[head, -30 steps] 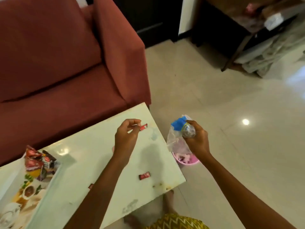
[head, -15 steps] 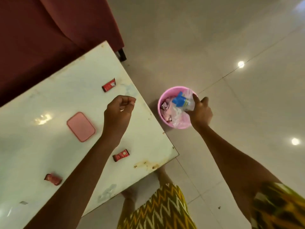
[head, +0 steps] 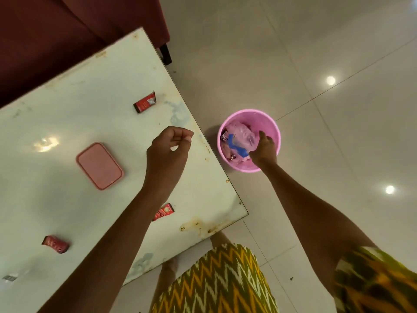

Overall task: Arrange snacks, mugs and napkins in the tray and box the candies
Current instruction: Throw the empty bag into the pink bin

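Observation:
Three red wrapped candies lie on the white table (head: 67, 123): one at the far side (head: 144, 102), one (head: 164, 212) half hidden by my left forearm, one at the near left (head: 56, 243). A flat pink candy box lid (head: 100, 166) rests between them. My left hand (head: 169, 150) hovers over the table's right edge, its fingers curled shut with nothing visible in them. My right hand (head: 264, 151) reaches down into a pink bin (head: 249, 113) on the floor and grips a clear plastic bag with a blue label (head: 240, 138).
A maroon sofa (head: 56, 30) borders the table's far side, with its dark leg (head: 165, 54) near the table corner. The bin stands on pale floor tiles just off the table's right edge. A small barcode scrap (head: 9, 277) lies at the table's near left.
The view tilted down from the sofa to the table and floor. My left hand let its candy go onto the table. My right hand lowered the plastic bag into the pink bin.

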Motion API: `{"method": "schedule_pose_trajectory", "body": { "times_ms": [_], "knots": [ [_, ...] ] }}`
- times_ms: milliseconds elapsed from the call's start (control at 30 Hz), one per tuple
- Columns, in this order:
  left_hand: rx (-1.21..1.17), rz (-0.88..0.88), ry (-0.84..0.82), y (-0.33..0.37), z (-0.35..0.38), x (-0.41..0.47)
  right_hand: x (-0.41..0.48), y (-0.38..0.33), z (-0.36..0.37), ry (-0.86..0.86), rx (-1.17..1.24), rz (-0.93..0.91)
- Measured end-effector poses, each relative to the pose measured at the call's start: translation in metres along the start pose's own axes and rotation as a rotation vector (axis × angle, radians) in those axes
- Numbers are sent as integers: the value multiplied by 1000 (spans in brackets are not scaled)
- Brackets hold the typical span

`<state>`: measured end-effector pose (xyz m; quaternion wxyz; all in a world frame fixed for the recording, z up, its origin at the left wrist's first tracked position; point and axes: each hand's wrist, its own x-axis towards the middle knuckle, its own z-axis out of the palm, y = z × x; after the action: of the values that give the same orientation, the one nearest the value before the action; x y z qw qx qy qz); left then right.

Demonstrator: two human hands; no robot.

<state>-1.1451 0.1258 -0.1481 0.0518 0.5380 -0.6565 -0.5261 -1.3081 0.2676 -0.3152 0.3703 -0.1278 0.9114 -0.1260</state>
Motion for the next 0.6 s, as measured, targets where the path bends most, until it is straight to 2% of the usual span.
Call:
{"method": "schedule_pose_trajectory", "body": {
  "times_ms": [267,400,600],
  "knots": [
    [-74,129,87,51,-37,-22,-67,-59,-48,138,255,-117],
    [-117,146,131,86,-73,-50,-127,-104,-84,164,264,-224],
    [-199,221,265,129,-145,-106,-224,-168,-144,229,401,-431]
  ]
}}
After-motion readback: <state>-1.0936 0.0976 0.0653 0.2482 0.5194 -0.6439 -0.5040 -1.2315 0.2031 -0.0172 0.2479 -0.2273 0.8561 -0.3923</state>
